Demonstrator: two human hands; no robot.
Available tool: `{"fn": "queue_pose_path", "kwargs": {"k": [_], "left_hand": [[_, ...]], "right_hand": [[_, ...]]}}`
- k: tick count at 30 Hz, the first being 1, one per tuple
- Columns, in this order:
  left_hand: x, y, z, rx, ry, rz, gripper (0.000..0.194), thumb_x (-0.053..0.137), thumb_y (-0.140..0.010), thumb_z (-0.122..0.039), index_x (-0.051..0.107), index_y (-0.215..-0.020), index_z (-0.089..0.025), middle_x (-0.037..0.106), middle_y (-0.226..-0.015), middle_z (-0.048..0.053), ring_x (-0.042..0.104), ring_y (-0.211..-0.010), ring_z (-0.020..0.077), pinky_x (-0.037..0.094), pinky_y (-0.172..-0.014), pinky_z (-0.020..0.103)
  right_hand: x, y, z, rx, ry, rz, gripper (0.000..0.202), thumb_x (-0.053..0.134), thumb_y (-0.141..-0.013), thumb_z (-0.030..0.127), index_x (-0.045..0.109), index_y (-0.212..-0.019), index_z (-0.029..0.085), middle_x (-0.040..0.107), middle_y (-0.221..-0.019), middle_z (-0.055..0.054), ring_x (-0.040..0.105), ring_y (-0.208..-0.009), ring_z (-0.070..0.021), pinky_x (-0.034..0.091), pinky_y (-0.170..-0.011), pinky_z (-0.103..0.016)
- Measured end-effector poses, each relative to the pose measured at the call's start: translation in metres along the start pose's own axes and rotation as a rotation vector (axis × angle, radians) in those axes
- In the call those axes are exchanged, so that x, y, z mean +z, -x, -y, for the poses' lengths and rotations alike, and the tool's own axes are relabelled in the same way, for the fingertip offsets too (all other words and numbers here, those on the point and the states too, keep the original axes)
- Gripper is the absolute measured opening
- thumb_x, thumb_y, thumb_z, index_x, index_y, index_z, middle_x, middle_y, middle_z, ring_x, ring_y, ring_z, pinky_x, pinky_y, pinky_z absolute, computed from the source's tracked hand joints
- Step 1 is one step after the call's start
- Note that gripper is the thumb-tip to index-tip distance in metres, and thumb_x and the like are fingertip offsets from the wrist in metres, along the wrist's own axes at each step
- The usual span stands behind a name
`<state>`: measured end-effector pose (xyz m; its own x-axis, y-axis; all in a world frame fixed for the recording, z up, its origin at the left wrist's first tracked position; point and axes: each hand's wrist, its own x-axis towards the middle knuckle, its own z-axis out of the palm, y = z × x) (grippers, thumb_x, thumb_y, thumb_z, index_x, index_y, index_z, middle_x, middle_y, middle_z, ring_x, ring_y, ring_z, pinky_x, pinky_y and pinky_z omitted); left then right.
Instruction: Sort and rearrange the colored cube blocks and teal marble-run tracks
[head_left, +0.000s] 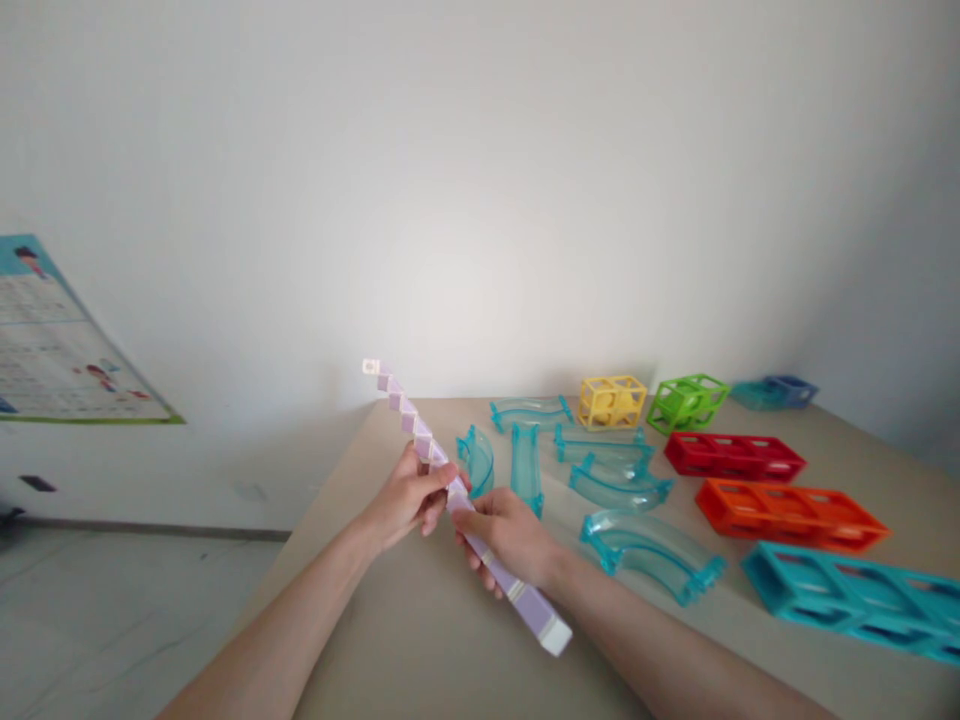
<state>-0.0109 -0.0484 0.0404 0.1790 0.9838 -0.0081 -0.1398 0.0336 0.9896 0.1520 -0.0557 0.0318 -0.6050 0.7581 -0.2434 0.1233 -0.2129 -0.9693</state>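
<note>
A long, thin stick of lilac segments with whitish ends (534, 606) slants across the middle, its far end up to the left and its near end low on the right. The far half looks zigzag, the near half straighter. My left hand (411, 494) grips it near the middle, thumb on top. Just below, my right hand (504, 535) has its fingers wrapped round the same stick. Both hands are above the beige table (360, 610). Parts of the stick are hidden behind the fingers.
Several clear teal track pieces (526, 465) lie beyond and right of my hands. Yellow (612, 402) and green frame blocks (687, 402) stand near the wall. Red (733, 456), orange (791, 514) and teal frame blocks (855, 597) lie at the right. A poster (67, 345) hangs left.
</note>
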Motion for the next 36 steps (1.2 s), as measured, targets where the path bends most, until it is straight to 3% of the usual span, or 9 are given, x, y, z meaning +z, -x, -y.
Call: {"fn": "queue_pose_path", "kwargs": {"k": [7, 16, 21, 23, 31, 36], "left_hand": [[-0.002, 0.003, 0.003, -0.035, -0.218, 0.028, 0.052, 0.070, -0.075, -0.048, 0.034, -0.103, -0.023, 0.058, -0.058, -0.010, 0.040, -0.027, 0.0052, 0.028, -0.022, 0.013], [-0.001, -0.002, 0.005, -0.006, -0.082, -0.058, 0.038, 0.069, -0.077, -0.044, 0.044, -0.092, -0.020, 0.058, -0.061, -0.007, 0.039, -0.029, 0.0021, 0.026, -0.023, 0.010], [-0.003, 0.000, 0.001, -0.034, 0.037, 0.143, 0.044, 0.075, -0.072, -0.033, 0.043, -0.098, -0.020, 0.062, -0.066, -0.005, 0.047, -0.030, 0.0046, 0.029, -0.024, 0.012], [-0.003, 0.000, 0.001, -0.033, 0.053, 0.152, 0.044, 0.076, -0.071, -0.030, 0.042, -0.098, -0.021, 0.062, -0.067, -0.005, 0.049, -0.031, 0.0058, 0.029, -0.024, 0.012], [0.005, -0.003, 0.005, 0.033, 0.052, -0.025, 0.044, 0.077, -0.069, -0.033, 0.041, -0.092, -0.021, 0.056, -0.056, -0.010, 0.038, -0.025, 0.0030, 0.027, -0.023, 0.012], [0.013, -0.005, 0.010, 0.098, 0.060, -0.219, 0.047, 0.079, -0.065, -0.036, 0.038, -0.084, -0.022, 0.054, -0.050, -0.012, 0.038, -0.026, 0.0042, 0.026, -0.023, 0.012]], "right_hand": [[-0.001, 0.005, 0.005, 0.077, 0.098, 0.094, 0.014, 0.051, -0.077, 0.026, 0.057, -0.068, 0.017, 0.053, -0.046, 0.005, 0.047, -0.032, -0.0087, 0.038, -0.029, -0.018], [-0.007, 0.004, 0.007, -0.008, -0.022, 0.149, 0.017, 0.055, -0.072, 0.029, 0.061, -0.073, 0.014, 0.058, -0.050, 0.002, 0.050, -0.035, -0.0087, 0.039, -0.034, -0.018], [-0.010, 0.004, 0.010, -0.057, -0.034, 0.132, 0.018, 0.055, -0.071, 0.031, 0.060, -0.071, 0.013, 0.057, -0.049, 0.001, 0.049, -0.034, -0.0091, 0.038, -0.034, -0.019], [-0.010, 0.003, 0.010, -0.053, -0.031, 0.121, 0.017, 0.055, -0.071, 0.030, 0.060, -0.071, 0.013, 0.057, -0.048, 0.002, 0.048, -0.034, -0.0091, 0.037, -0.034, -0.019], [-0.005, 0.000, 0.003, -0.122, -0.043, 0.003, 0.020, 0.056, -0.075, 0.033, 0.059, -0.067, 0.015, 0.055, -0.049, 0.002, 0.046, -0.034, -0.0079, 0.035, -0.034, -0.019], [0.002, -0.001, -0.007, -0.247, 0.107, -0.170, 0.023, 0.050, -0.082, 0.029, 0.061, -0.069, 0.015, 0.056, -0.052, 0.001, 0.049, -0.038, -0.0085, 0.037, -0.038, -0.019]]}}
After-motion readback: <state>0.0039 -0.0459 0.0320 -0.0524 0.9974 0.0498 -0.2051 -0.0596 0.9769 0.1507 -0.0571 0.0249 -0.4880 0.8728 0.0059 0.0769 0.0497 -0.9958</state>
